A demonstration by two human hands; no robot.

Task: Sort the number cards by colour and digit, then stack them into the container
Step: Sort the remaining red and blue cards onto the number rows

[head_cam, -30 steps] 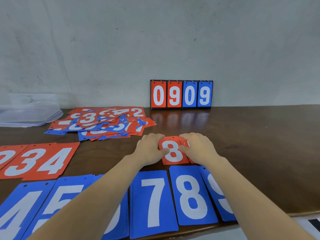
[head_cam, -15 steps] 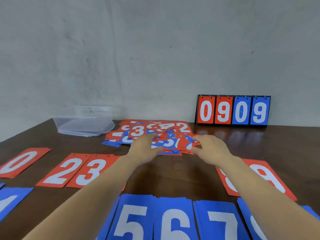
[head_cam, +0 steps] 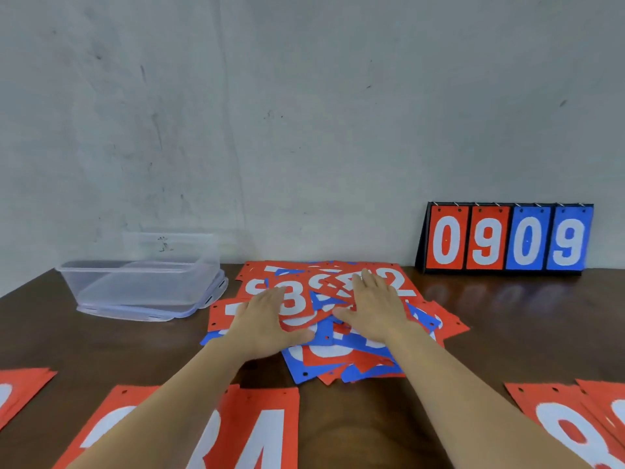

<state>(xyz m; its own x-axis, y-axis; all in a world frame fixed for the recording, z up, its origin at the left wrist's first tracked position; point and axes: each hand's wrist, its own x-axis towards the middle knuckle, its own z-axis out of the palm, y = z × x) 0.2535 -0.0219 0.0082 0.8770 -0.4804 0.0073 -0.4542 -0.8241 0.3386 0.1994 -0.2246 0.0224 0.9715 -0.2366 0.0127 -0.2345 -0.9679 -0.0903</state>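
— Doing what with the left hand (head_cam: pixel 267 316)?
— Laying it flat, fingers straight and spread, on the left part of the mixed pile of number cards (head_cam: pixel 338 358); overlapping the edge of a red 3 card (head_cam: pixel 292 299), gripping nothing.
— And holding anything in the right hand (head_cam: pixel 372 306)?
— Holding nothing; resting it palm-down, fingers extended, on the pile's right part, just beside a red 2 card (head_cam: pixel 395 282).
— Seeing the pile where?
— Seeing it sprawling, red and blue jumbled, on the dark wooden surface (head_cam: pixel 372 418) towards the wall, between a clear plastic container (head_cam: pixel 135 286) on the left and a flip scoreboard (head_cam: pixel 505 242) on the right.
— Reading what on the scoreboard?
— Reading 0 9 in red, then 0 9 in blue.
— Finding the container how?
— Finding it open-topped, sitting on what looks like its lid (head_cam: pixel 189 311), just beside the pile.
— Spotting other cards?
— Spotting a red 4 card (head_cam: pixel 267 434) lying face up beside the left forearm, stacked red cards (head_cam: pixel 575 431) at lower right, and a red card (head_cam: pixel 20 390) at far left.
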